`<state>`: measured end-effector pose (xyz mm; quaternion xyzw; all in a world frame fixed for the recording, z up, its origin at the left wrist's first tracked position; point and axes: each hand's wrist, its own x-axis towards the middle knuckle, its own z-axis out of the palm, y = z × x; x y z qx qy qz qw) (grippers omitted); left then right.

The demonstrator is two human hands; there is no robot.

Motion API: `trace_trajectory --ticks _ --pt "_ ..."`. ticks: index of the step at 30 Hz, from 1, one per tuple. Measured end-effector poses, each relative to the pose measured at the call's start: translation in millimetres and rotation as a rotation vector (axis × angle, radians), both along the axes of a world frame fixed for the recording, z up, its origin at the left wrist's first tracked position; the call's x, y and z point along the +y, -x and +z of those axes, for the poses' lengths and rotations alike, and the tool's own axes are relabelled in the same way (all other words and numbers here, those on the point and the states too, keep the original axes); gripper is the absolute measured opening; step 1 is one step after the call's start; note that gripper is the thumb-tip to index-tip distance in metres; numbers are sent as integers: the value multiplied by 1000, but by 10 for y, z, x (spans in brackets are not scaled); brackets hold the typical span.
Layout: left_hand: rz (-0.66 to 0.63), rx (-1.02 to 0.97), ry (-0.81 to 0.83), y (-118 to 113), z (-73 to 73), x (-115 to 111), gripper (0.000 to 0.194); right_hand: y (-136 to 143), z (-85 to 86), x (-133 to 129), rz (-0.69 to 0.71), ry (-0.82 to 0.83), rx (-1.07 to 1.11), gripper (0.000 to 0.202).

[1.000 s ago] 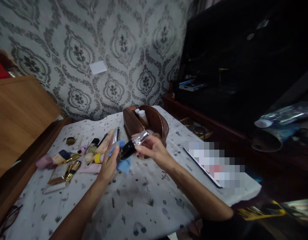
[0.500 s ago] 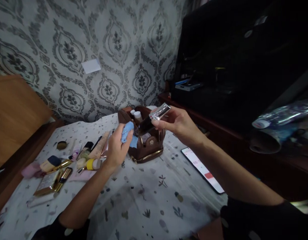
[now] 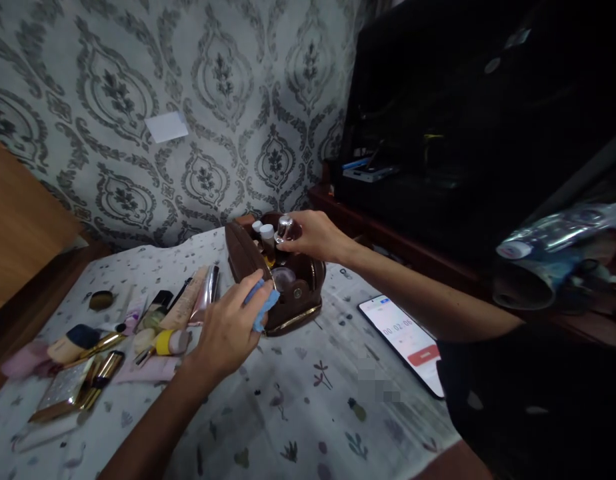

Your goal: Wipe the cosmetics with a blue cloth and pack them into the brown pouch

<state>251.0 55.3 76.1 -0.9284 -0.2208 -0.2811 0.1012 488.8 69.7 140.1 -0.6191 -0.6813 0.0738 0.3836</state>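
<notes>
An open brown bag (image 3: 293, 308) stands on the patterned cloth in the middle. My right hand (image 3: 313, 235) is closed on the silver top of a bottle (image 3: 285, 227), whose lower part is hidden inside the bag. Beside it in the bag stand white-capped bottles (image 3: 267, 239). My left hand (image 3: 233, 323) grips a blue cloth (image 3: 263, 307) at the bag's front left edge. A clear round item (image 3: 283, 276) shows inside the bag.
Several cosmetics lie at the left, among them a yellow-banded jar (image 3: 164, 343) and a glittery compact (image 3: 63, 390). A phone (image 3: 403, 340) with a running timer lies at the right. A plastic bottle (image 3: 563, 230) is at the far right.
My right hand has set the dark, silver-topped bottle upright down into the bag. My left hand with the blue cloth has moved away from the bottle, down to the bag's front edge.
</notes>
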Motion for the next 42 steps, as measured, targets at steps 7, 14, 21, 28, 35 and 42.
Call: trace_trajectory --ticks 7,14,21,28,35,42 --pt "-9 -21 -65 4 3 -11 37 239 150 161 -122 337 -510 23" --pt "-14 -39 -71 -18 -21 3 35 335 110 291 -138 445 -566 34" --pt "-20 -43 -83 2 -29 14 34 317 185 414 -182 593 -397 25" --pt "-35 -44 -100 5 -32 16 34 260 151 443 -223 565 -418 31" --pt "-30 -46 -118 4 -19 11 33 272 72 533 -210 690 -377 30" --pt "-31 -40 -109 8 -28 15 35 246 98 559 -178 614 -476 42"
